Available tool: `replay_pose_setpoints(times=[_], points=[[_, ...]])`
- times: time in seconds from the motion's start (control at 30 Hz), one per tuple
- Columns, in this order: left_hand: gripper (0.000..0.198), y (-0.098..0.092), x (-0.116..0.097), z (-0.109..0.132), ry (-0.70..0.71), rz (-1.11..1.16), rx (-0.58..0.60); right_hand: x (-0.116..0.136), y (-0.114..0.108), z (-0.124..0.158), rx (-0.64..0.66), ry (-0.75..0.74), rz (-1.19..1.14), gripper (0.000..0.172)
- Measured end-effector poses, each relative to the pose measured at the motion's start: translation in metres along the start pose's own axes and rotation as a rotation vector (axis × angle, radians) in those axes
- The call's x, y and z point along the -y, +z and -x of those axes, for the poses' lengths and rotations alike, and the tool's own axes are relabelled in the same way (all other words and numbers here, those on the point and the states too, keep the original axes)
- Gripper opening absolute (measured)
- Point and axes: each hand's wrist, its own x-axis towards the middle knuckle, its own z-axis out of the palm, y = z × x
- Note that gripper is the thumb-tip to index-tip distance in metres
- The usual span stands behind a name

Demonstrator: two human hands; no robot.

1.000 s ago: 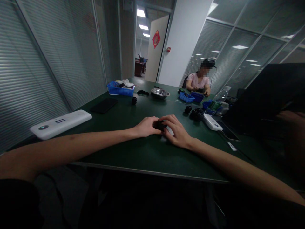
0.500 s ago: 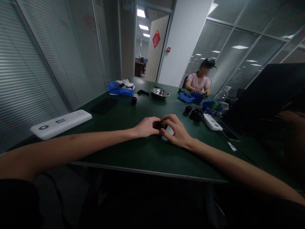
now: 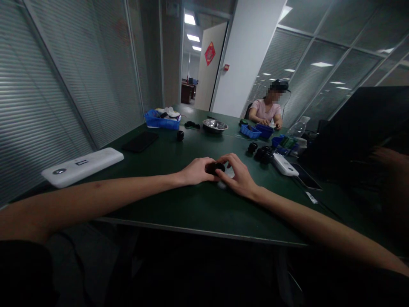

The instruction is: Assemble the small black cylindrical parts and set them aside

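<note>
My left hand (image 3: 198,170) is wrapped round a small black round part (image 3: 215,169) just above the green table (image 3: 153,204). From the other side my right hand (image 3: 237,175) bends over the part's right end, with thumb and fingertips on it. The part's exact kind does not show, since the fingers cover much of it. Under my right hand lies something whitish and clear (image 3: 229,172), partly hidden by the palm. Similar black round parts (image 3: 264,154) are grouped to the right, and a single black round part (image 3: 180,135) stands farther off on the left.
A steel bowl (image 3: 215,126) and a filled blue tray (image 3: 162,120) stand at the back. White power banks (image 3: 82,166) and phones (image 3: 140,141) lie on both sides. A clear bottle (image 3: 298,128) stands at right. A co-worker (image 3: 266,111) sits across by blue bins (image 3: 251,131).
The fingers of my right hand have lifted and spread a little, uncovering more of the black part. My left hand keeps its hold in the same place.
</note>
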Motion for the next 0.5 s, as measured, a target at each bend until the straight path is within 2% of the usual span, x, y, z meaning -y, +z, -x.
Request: replay_pose_setpoints(times=[0.2, 0.37, 0.5], points=[[0.041, 0.0003, 0.0012, -0.0001, 0.008, 0.035, 0.02, 0.002, -0.0024, 0.0004, 0.05, -0.043, -0.103, 0.02], [0.057, 0.0013, 0.0007, 0.0013, 0.033, 0.134, 0.022, 0.0022, 0.0002, -0.0006, -0.02, 0.052, -0.055, 0.025], [0.058, 0.0009, -0.0009, 0.0026, 0.044, 0.164, 0.026, 0.003, -0.0006, -0.0004, 0.041, 0.0, -0.11, 0.02]])
